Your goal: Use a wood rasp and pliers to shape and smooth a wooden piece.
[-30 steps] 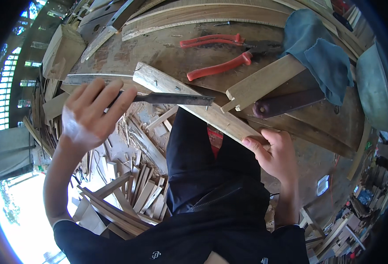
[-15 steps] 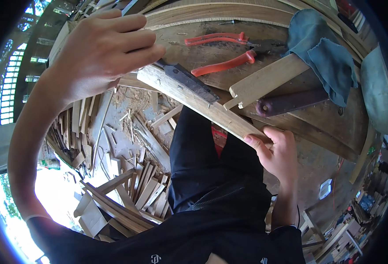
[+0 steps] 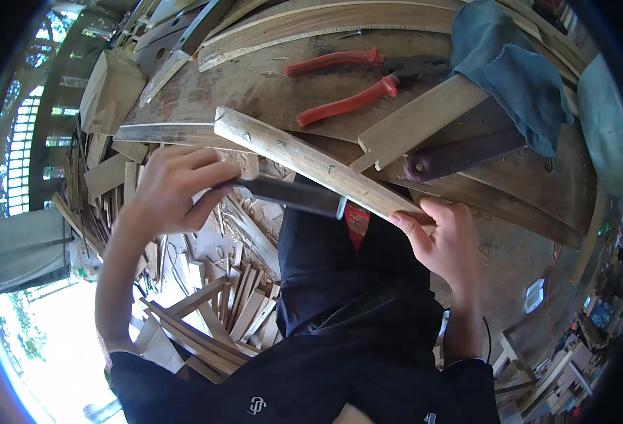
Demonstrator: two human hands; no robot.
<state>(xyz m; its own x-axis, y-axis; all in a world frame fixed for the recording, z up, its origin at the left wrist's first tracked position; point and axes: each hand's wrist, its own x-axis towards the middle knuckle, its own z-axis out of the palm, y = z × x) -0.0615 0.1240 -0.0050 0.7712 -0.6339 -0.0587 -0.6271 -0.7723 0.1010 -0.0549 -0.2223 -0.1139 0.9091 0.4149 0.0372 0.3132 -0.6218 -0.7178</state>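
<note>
My left hand (image 3: 177,189), somewhat blurred, is closed around the narrow end of a dark, flat metal bar (image 3: 290,195) with a bright squared tip. Whether the bar is a file or a chisel I cannot tell. It points right, just below a pale wooden strip (image 3: 304,160) that has several small nails or metal bits in its face. My right hand (image 3: 444,233) grips the lower right end of that strip, thumb on its face. The strip slants up to the left, with its far end over the bench edge.
On the wooden bench (image 3: 269,92) lie red-handled pliers (image 3: 347,99), a flat notched wooden piece (image 3: 424,120), a dark purple handle (image 3: 460,155) and a blue-grey cloth (image 3: 516,85). A wooden block (image 3: 110,92) stands at far left. Offcuts (image 3: 248,304) and shavings litter the floor.
My left hand has come down and toward me, bringing the dark metal bar from over the strip's face to below it. My right hand keeps its hold on the strip.
</note>
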